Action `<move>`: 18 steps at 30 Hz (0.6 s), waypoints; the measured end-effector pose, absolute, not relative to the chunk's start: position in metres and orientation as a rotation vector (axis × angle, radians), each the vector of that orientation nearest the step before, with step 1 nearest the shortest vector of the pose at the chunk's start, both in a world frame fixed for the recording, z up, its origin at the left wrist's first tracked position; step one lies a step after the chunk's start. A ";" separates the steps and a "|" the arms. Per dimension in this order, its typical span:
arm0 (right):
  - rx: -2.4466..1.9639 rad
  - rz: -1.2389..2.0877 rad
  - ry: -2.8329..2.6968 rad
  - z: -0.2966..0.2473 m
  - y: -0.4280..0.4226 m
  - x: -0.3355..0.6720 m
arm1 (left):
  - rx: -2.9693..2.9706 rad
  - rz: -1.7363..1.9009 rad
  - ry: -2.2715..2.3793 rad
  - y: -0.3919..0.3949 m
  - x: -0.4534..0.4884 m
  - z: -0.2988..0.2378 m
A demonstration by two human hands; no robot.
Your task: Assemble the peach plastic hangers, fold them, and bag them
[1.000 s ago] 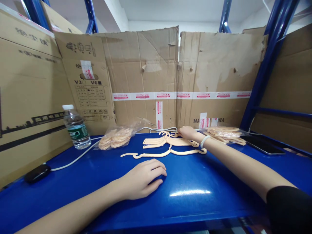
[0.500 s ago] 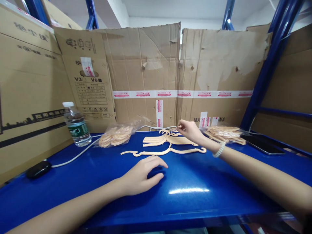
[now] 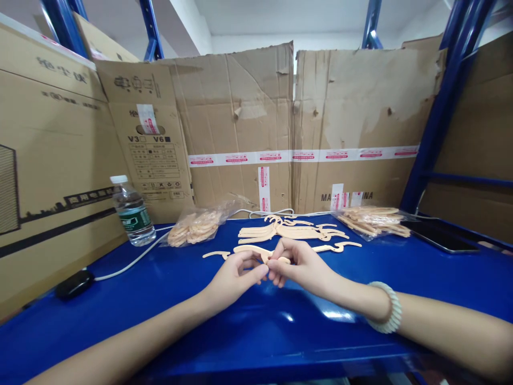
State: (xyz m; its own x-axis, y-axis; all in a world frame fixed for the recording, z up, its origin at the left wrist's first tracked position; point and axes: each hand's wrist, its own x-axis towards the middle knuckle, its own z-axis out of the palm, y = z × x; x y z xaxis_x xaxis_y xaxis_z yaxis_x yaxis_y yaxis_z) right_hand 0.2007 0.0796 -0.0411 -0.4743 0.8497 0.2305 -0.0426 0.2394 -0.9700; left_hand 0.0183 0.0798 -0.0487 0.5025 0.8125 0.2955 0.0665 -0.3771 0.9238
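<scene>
My left hand [image 3: 236,275] and my right hand [image 3: 304,264] meet above the blue table, fingertips together. Both pinch a small beige hanger piece [image 3: 284,260], mostly covered by the fingers. Just behind them lies a beige plastic hanger [image 3: 250,249], its middle hidden by my right hand. A curved loose-looking piece [image 3: 215,254] lies by its left end, and a similar hooked tip [image 3: 348,245] shows at its right end. Farther back is a row of stacked beige hangers [image 3: 298,231], hooks toward the cardboard, with small curved pieces [image 3: 328,231] at their right side.
Clear bags of beige parts lie at left [image 3: 196,224] and right [image 3: 372,220]. A water bottle [image 3: 134,214], a black mouse-like object [image 3: 75,283] with a white cable, and a dark phone [image 3: 444,235] rest on the blue table [image 3: 256,331]. Cardboard sheets [image 3: 240,123] stand behind.
My right hand has come back from the hanger stack toward me and joined my left hand. My left hand, open before, now closes on the small piece. More curved tips show at the right.
</scene>
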 end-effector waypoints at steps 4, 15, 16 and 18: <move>-0.801 1.385 -1.698 -0.046 0.087 0.201 | 1.744 1.010 0.813 0.083 0.019 -0.047; -1.115 -0.074 -2.280 -0.015 0.140 0.261 | 1.442 1.234 0.844 0.085 0.014 -0.041; -1.191 -0.155 -2.367 -0.016 0.150 0.270 | 1.399 1.278 0.852 0.088 0.012 -0.040; -1.299 -0.194 -2.466 -0.020 0.166 0.285 | 1.324 1.359 0.871 0.094 0.007 -0.037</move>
